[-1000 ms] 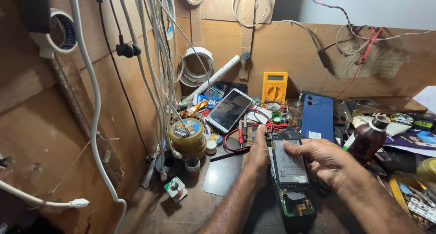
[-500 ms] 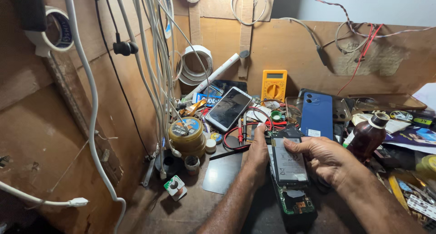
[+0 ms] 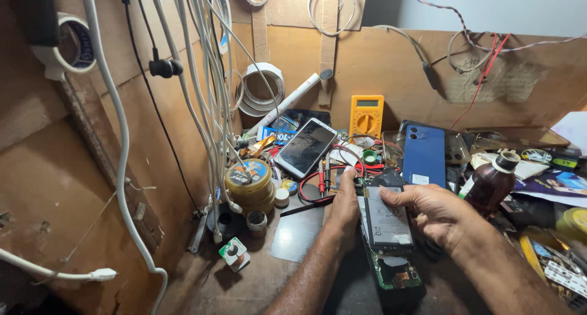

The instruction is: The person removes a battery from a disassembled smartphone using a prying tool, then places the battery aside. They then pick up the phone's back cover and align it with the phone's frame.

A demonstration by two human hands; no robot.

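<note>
Opened black phone with bared green circuit board [image 3: 391, 254] is lain flat on the brown wooden bench [image 3: 202, 278], its long axis running away from the wearer, board end nearest. It is grasped along its right edge by the right hand [image 3: 437, 214], thumb laid on the battery; its left edge is pressed by the left hand [image 3: 345, 202], fingers curled. Beyond are seen one blue phone [image 3: 424, 156], one white-framed phone [image 3: 304, 147], one yellow multimeter [image 3: 367, 115] and one brown bottle [image 3: 492, 183], contents indistinguishable.
</note>
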